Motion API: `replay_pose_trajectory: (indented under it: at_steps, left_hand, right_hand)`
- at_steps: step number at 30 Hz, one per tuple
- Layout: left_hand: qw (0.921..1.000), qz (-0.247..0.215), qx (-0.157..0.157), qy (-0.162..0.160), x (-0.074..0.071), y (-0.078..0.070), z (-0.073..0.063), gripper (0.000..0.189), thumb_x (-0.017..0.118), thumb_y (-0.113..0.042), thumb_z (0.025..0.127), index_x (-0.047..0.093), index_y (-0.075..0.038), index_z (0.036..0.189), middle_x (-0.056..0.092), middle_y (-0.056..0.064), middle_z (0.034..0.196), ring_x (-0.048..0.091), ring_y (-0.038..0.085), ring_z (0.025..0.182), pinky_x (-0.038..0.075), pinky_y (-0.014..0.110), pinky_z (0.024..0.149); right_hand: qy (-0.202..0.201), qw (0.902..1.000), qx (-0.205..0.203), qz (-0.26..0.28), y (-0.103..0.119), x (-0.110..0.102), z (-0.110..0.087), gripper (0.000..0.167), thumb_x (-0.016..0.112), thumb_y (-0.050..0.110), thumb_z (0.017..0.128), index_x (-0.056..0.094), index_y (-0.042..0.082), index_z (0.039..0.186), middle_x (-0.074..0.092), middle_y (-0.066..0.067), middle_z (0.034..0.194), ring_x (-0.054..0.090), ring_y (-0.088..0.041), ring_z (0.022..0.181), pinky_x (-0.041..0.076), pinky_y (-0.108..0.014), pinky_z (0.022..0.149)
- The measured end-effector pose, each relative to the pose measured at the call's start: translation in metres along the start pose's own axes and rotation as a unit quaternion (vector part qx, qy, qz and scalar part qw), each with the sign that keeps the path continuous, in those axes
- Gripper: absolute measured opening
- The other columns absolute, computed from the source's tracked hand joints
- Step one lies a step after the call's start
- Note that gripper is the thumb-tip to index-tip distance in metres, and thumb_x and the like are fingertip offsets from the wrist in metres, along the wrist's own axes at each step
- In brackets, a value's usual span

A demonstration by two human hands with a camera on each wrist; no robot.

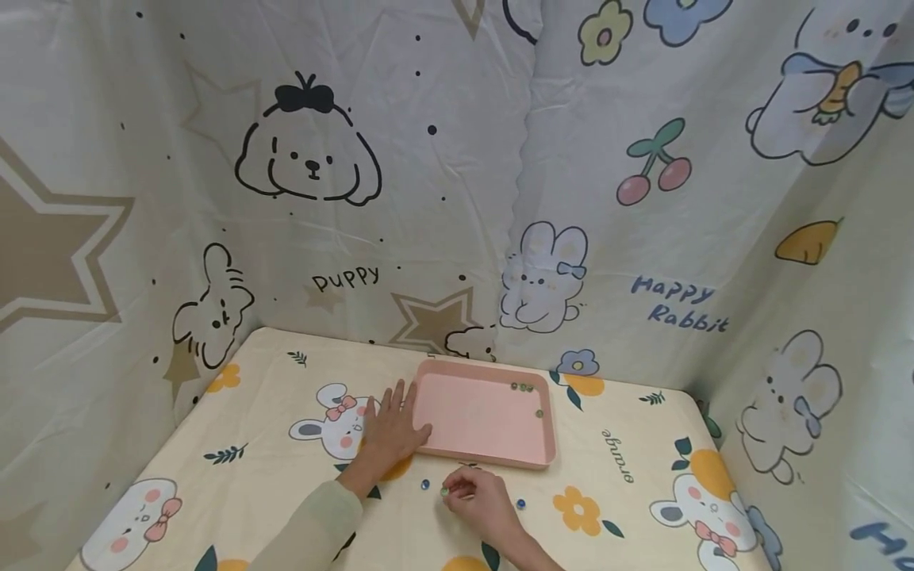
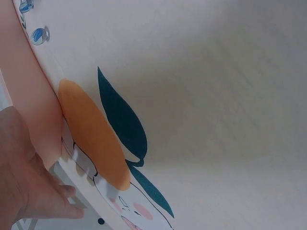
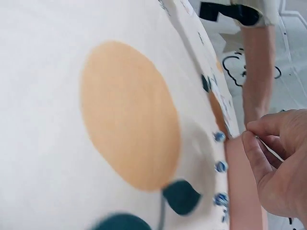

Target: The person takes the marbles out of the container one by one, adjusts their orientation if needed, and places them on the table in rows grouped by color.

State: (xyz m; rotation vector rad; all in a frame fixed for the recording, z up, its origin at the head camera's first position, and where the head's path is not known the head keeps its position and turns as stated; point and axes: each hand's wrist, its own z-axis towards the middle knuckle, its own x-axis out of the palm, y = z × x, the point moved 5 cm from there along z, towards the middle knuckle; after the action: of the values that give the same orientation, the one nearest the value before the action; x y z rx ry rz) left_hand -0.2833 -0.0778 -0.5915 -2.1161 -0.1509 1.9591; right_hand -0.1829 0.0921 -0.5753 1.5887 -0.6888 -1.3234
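Observation:
A shallow pink tray (image 1: 471, 458) lies on the patterned cloth. My left hand (image 1: 393, 428) rests at its left edge, fingers spread and fairly straight. In front of the tray, my right hand (image 1: 484, 501) pinches a small green marble (image 1: 445, 492) between thumb and fingertips. Blue marbles sit on the cloth on either side of that hand, one to its left (image 1: 425, 484) and another to its right (image 1: 520, 503). The right wrist view has three blue marbles (image 3: 220, 166) in a row along the tray's near side. Several green marbles (image 1: 539, 413) lie inside the tray toward its right end.
Cream cloth (image 1: 271, 412) printed with rabbits, oranges and flowers covers the table. Hanging fabric (image 1: 443, 198) with cartoon prints stands behind the tray and on both sides. The tray's back rim is near the table's far edge.

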Motion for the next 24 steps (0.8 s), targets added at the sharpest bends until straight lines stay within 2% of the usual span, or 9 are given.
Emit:
replay_pose_trajectory:
  at_steps: [5, 10, 17, 24]
  left_hand:
    - [1.0000, 0.002, 0.002, -0.009, -0.001, 0.001, 0.000, 0.085, 0.058, -0.052, 0.094, 0.025, -0.009, 0.159, 0.020, 0.018, 0.163, 0.022, 0.040, 0.147, 0.009, 0.063, 0.116]
    - [0.9999, 0.002, 0.004, -0.010, -0.001, 0.002, 0.001, 0.085, 0.058, -0.052, 0.094, 0.025, -0.008, 0.159, 0.020, 0.018, 0.163, 0.022, 0.040, 0.147, 0.009, 0.064, 0.116]
    - [0.9999, 0.001, 0.005, -0.012, 0.000, 0.002, 0.000, 0.085, 0.058, -0.053, 0.093, 0.026, -0.008, 0.158, 0.022, 0.018, 0.163, 0.024, 0.040, 0.146, 0.011, 0.063, 0.116]
    - [1.0000, 0.004, 0.001, -0.005, 0.001, 0.001, 0.000, 0.085, 0.057, -0.053, 0.093, 0.026, -0.009, 0.159, 0.021, 0.018, 0.163, 0.023, 0.040, 0.147, 0.011, 0.063, 0.116]
  right_hand:
    - [0.014, 0.9998, 0.001, 0.014, -0.001, 0.021, -0.009, 0.016, 0.076, -0.006, 0.078, 0.073, 0.009, 0.085, 0.068, 0.008, 0.079, 0.064, -0.003, 0.070, 0.054, -0.020, 0.064]
    - [0.032, 0.9992, 0.013, 0.020, -0.005, 0.033, -0.010, 0.020, 0.074, -0.009, 0.078, 0.073, 0.009, 0.085, 0.068, 0.008, 0.079, 0.061, -0.003, 0.069, 0.053, -0.020, 0.063]
    - [0.044, 0.9990, 0.003, -0.008, -0.012, 0.045, -0.008, 0.023, 0.071, -0.011, 0.077, 0.073, 0.011, 0.084, 0.064, 0.011, 0.074, 0.057, -0.001, 0.067, 0.051, -0.019, 0.061]
    - [0.060, 0.9975, 0.021, -0.031, -0.013, 0.054, -0.007, 0.025, 0.068, -0.010, 0.078, 0.072, 0.014, 0.080, 0.058, 0.013, 0.069, 0.051, 0.000, 0.064, 0.046, -0.018, 0.058]
